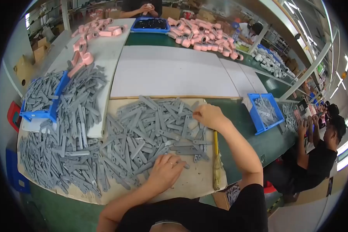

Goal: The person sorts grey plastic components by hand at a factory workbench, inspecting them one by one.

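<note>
A wide heap of flat grey strips [133, 133], some with a hole near the end, covers the tan board [197, 181] in front of me. My left hand [167, 172], a ring on one finger, rests palm down at the near edge of the heap. Its fingers are slightly bent and apart over several strips. At the heap's right edge, my right hand [210, 116] has its fingertips pinched together low over the strips. What lies between those fingertips is too small to make out.
A blue bin [50, 112] of grey strips stands left; another blue bin [265, 127] is on the green table to the right. Pink handled parts [205, 36] lie piled at the far side beside a blue tray [150, 30]. A yellow tool [217, 166] borders the board. Co-workers sit right and opposite.
</note>
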### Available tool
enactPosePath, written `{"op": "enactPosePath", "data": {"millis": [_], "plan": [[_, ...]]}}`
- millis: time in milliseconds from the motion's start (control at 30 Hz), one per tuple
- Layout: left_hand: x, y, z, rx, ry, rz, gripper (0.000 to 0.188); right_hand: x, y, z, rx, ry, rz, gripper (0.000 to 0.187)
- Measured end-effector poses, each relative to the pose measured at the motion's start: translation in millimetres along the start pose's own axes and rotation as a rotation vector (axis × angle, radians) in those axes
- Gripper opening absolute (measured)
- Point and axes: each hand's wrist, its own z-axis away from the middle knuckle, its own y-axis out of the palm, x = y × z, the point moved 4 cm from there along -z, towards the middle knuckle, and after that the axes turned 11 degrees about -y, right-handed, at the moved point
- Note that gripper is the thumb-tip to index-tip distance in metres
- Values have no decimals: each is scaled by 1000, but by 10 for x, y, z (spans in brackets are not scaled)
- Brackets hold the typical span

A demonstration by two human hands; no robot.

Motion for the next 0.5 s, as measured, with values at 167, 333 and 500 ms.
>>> {"op": "enactPosePath", "data": {"millis": [167, 333, 500], "plan": [[114, -136, -32, -33, -166, -217, 32, -221, 449, 118, -100, 163, -160, 25], [109, -92, -17, -21, -160, -229, 31, -151, 728, -77, -203, 148, -273, 35], [123, -78, 8, -24, -160, -199, 31, -363, 831, -109, 21, 242, -763, 25]]}}
